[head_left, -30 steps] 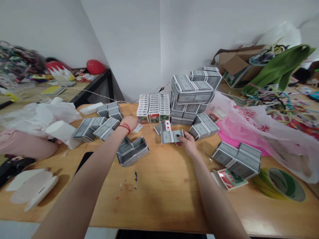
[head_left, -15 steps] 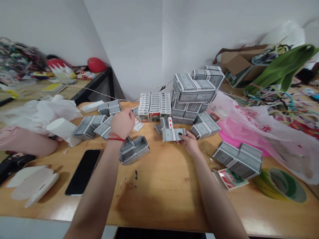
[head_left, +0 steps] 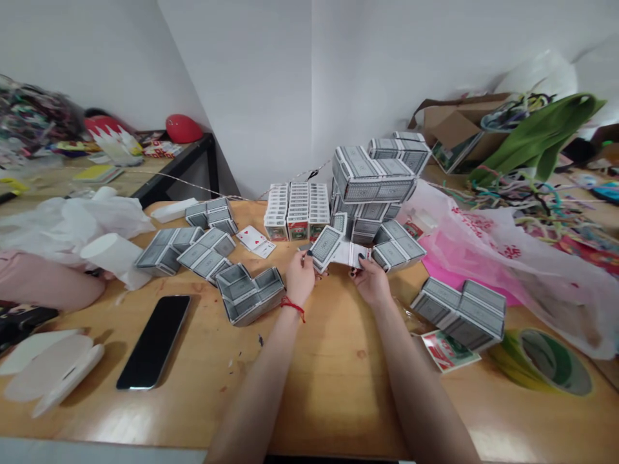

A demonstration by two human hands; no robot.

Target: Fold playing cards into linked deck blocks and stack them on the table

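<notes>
Over the centre of a smooth yellowish wooden table, the left hand pinches a tilted, grey-patterned rectangular paper card; the right hand grasps a flat white card piece, just right. Far side: 3 box stacks, a blocky grey tower.

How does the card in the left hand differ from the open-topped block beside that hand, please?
The card is flat, whereas the open-topped block is box-like, with hollows inside. The card is held in the left hand, while the block rests on the table. The card is also smaller overall than the block. Both show grey patterned surfaces with white edging.
</notes>
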